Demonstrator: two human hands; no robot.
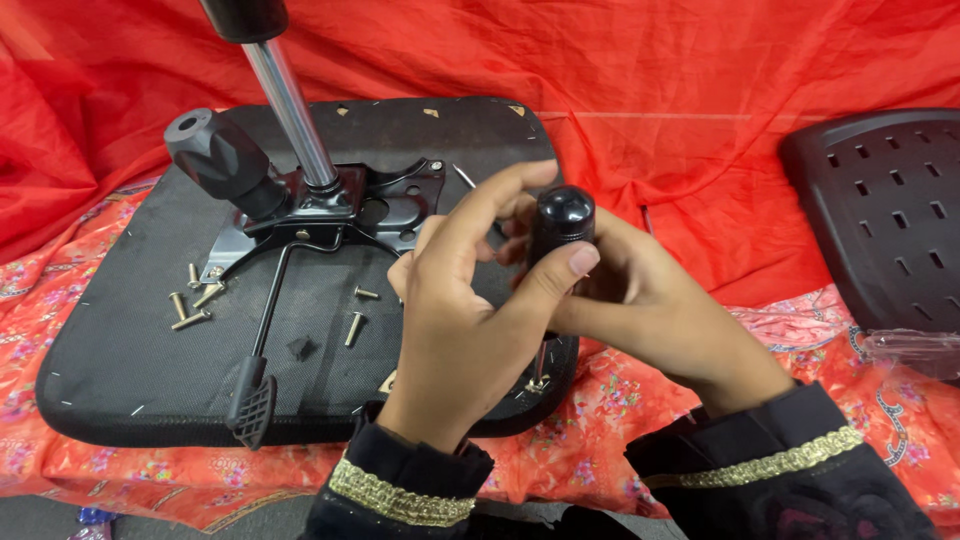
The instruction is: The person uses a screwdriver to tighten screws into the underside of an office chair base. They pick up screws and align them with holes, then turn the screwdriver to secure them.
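Note:
My left hand [465,300] and my right hand [650,310] both grip a black screwdriver handle [560,225] held upright, its shaft going down behind my fingers toward the front right edge of an upturned black chair seat [120,340]. My left thumb presses the handle's side. A metal tilt mechanism plate [390,205] is on the seat, with a chrome gas cylinder [295,110] rising from it, a black knob [220,160] and a lever with a paddle [252,405].
Several brass bolts [195,295] lie loose on the seat's left part, two more [355,320] near my left hand. A black perforated chair back [885,215] lies at the right. Red cloth [700,90] covers the background and floor.

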